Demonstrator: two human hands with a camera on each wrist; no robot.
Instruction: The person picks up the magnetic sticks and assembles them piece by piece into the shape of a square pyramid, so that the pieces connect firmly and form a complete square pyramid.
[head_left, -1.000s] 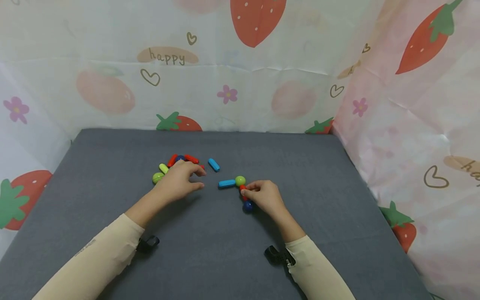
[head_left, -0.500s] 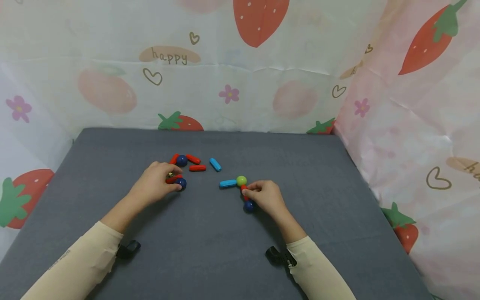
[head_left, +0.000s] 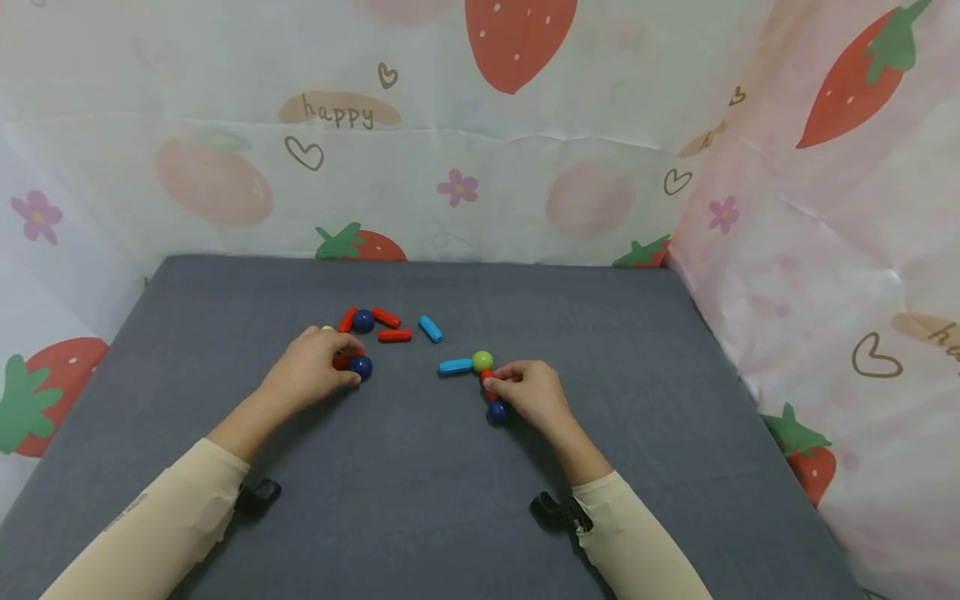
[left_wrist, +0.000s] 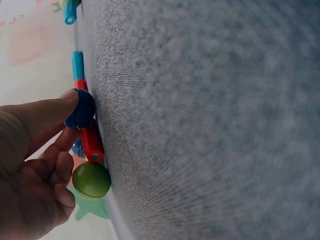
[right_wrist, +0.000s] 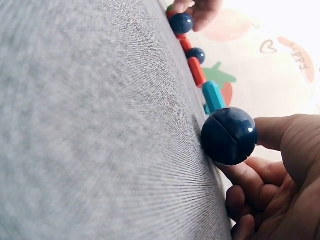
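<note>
Left hand [head_left: 306, 365] pinches blue ball [head_left: 361, 367]; right hand [head_left: 532, 393], red rod [head_left: 491, 394].

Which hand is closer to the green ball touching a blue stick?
The right hand: just beside the green ball, pinching a red stick. The left hand is farther, to its left.

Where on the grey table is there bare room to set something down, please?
The grey table is bare right of the right hand, and midway between left sleeve and right sleeve. It is crowded around the left hand, with red sticks and blue balls close together.
</note>
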